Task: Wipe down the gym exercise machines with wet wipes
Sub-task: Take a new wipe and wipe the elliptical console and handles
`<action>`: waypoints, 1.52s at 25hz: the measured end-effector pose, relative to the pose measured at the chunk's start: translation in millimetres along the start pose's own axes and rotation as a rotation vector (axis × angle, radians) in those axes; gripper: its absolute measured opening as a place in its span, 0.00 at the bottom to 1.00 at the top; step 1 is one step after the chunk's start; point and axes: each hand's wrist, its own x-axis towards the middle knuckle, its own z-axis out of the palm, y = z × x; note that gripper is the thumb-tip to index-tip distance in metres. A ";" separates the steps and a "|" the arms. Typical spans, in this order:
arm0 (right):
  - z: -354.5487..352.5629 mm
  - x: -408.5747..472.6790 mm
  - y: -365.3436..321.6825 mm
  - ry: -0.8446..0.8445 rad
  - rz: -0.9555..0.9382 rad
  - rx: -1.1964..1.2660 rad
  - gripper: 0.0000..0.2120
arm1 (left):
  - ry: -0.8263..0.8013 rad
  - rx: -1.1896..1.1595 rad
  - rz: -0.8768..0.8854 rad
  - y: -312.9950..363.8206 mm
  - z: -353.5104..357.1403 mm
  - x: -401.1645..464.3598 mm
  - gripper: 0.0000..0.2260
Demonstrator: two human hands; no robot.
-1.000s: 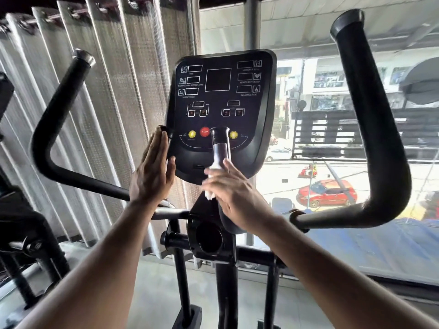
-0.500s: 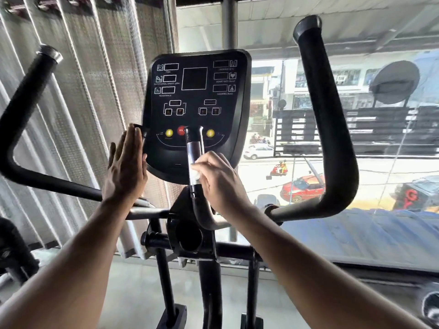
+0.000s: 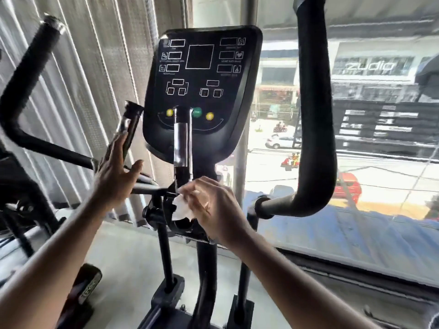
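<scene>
A black elliptical machine fills the view, its console (image 3: 202,86) straight ahead. Two short grips with silver sensor bands stand below it: the left grip (image 3: 129,129) and the centre grip (image 3: 181,148). My right hand (image 3: 213,207) holds a crumpled white wet wipe (image 3: 181,207) against the base of the centre grip, where it bends. My left hand (image 3: 114,176) is spread flat with straight fingers, its fingertips touching the left grip. Two long black handlebars rise at the sides, the left handlebar (image 3: 26,84) and the right handlebar (image 3: 313,115).
Grey vertical blinds (image 3: 95,67) hang behind the machine at left. A large window (image 3: 356,138) at right looks down on a street with cars. Another black machine (image 3: 21,198) stands at far left. The grey floor (image 3: 123,257) shows below.
My right hand has slid the wipe down the centre grip from the silver band to its base. My left hand has dropped lower, from beside the console onto the left grip. The view shifted.
</scene>
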 end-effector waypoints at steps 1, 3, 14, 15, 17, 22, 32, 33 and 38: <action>6.3 -8.5 4.0 -0.056 0.027 0.057 0.07 | -0.007 -0.036 -0.026 1.4 -1.9 -29.4 0.33; 20.9 -25.5 16.1 -0.136 0.071 0.137 0.10 | -0.087 -0.092 -0.152 3.7 2.5 -87.0 0.26; 150.8 -175.8 -27.0 -0.887 0.154 0.432 0.08 | 0.006 -0.147 -1.056 52.0 -62.3 -474.7 0.09; 158.0 -191.5 -46.6 -0.953 0.144 0.446 0.07 | 0.053 -0.161 -1.114 64.3 -77.3 -505.6 0.09; 174.3 -226.6 -96.2 -1.113 0.091 0.497 0.09 | 0.178 -0.174 -1.231 92.2 -110.4 -566.8 0.10; 198.2 -325.6 -256.2 -1.293 -0.262 0.620 0.15 | 0.544 -0.112 -1.382 177.2 -199.6 -717.1 0.16; 194.0 -519.6 -503.0 -1.526 -0.502 0.800 0.12 | 0.996 -0.016 -1.558 305.0 -324.7 -964.9 0.09; 200.3 -534.9 -523.1 -1.516 -0.542 0.811 0.11 | 1.014 -0.002 -1.571 308.6 -335.5 -983.9 0.09; 252.7 -603.7 -622.5 -1.556 -0.650 0.850 0.14 | 1.094 0.056 -1.582 302.8 -397.9 -1066.1 0.09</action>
